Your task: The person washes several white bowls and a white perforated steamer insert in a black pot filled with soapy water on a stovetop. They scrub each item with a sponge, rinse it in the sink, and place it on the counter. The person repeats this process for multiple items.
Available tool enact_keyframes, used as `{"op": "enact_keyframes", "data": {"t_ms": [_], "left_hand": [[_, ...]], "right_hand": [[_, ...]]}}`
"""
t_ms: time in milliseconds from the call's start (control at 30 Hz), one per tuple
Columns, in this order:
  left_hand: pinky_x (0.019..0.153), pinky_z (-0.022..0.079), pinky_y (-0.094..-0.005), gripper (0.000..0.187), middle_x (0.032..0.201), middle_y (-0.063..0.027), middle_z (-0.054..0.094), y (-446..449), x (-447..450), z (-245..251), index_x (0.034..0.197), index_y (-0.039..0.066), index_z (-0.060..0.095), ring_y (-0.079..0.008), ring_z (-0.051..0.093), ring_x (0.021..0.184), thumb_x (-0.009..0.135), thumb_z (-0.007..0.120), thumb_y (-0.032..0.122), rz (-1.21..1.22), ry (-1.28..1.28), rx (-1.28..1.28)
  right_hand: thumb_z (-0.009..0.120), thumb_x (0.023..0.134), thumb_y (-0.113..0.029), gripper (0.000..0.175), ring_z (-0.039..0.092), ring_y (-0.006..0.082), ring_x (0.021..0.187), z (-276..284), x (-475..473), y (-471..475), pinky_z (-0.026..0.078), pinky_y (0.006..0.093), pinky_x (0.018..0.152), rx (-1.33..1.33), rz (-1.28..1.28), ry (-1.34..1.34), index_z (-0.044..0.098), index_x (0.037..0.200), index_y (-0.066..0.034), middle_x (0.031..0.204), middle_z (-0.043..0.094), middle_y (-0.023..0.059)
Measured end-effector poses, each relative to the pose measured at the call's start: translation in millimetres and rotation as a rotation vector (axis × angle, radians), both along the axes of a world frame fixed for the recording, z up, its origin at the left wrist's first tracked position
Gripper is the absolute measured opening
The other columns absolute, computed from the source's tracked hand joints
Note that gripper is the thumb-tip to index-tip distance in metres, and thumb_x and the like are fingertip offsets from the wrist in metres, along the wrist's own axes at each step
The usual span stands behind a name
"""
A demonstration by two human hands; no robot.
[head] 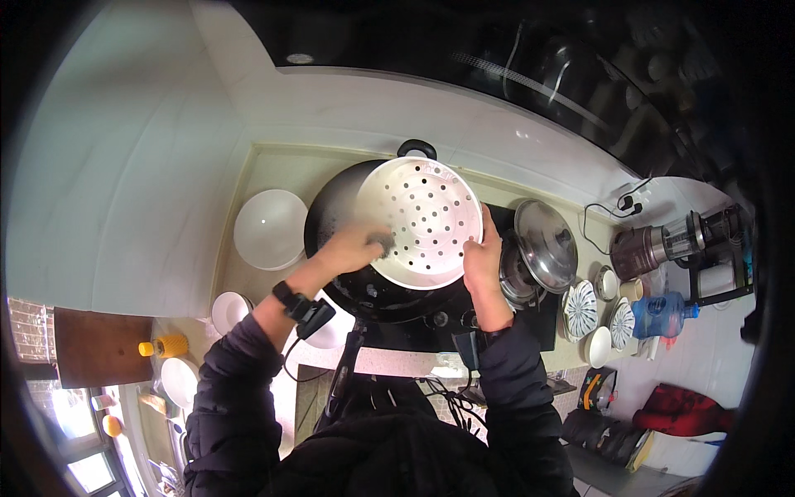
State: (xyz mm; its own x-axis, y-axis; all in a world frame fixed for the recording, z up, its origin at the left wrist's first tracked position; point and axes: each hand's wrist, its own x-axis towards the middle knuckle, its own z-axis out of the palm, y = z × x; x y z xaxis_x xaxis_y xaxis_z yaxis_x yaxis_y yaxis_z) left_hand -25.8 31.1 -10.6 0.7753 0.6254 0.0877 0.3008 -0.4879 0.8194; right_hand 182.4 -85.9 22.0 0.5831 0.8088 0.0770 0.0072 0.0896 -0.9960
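A white perforated steamer basket point(428, 217) is held tilted over a large black wok point(372, 295) on the stove. My right hand point(483, 255) grips the basket's right rim, thumb inside. My left hand point(357, 248) is closed on a dark scouring pad point(380, 245) at the basket's lower left edge, above the wok. Steam or haze blurs the area between the wok's left side and the basket. The wok's long handle point(345, 366) points towards me, and its black loop handle point(417, 148) stands at the back.
A white bowl point(271, 230) stands left of the wok, with more white bowls nearer me. To the right are a pot with a tilted metal lid point(545, 245), patterned plates point(581, 310), a blender point(640, 251) and a blue water jug point(661, 314). A dark range hood point(497, 68) hangs above.
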Motion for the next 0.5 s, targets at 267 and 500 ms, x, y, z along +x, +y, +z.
{"op": "enact_keyframes", "data": {"t_ms": [267, 500], "left_hand": [[0.084, 0.043, -0.0260, 0.045, 0.101, -0.0087, 0.061, 16, -54, 25, 0.106, -0.004, 0.059, -0.0175, 0.056, 0.095, 0.065, 0.040, -0.001, 0.221, -0.504, -0.566], [0.082, 0.045, -0.0280, 0.047, 0.106, -0.0090, 0.057, 12, -57, 4, 0.113, -0.002, 0.054, -0.0191, 0.053, 0.098, 0.068, 0.039, -0.002, 0.240, -0.704, -0.745]], "right_hand": [[0.032, 0.064, 0.021, 0.068, 0.057, 0.0227, 0.106, 0, 9, -7, 0.045, 0.0303, 0.089, -0.137, -0.027, 0.358, 0.044, 0.128, 0.0021, 0.117, 0.056, 0.0132], [0.033, 0.059, 0.019, 0.071, 0.059, 0.0230, 0.100, 3, 5, -13, 0.048, 0.0305, 0.082, -0.172, -0.046, 0.436, 0.045, 0.127, 0.0018, 0.115, 0.058, 0.0134]]}}
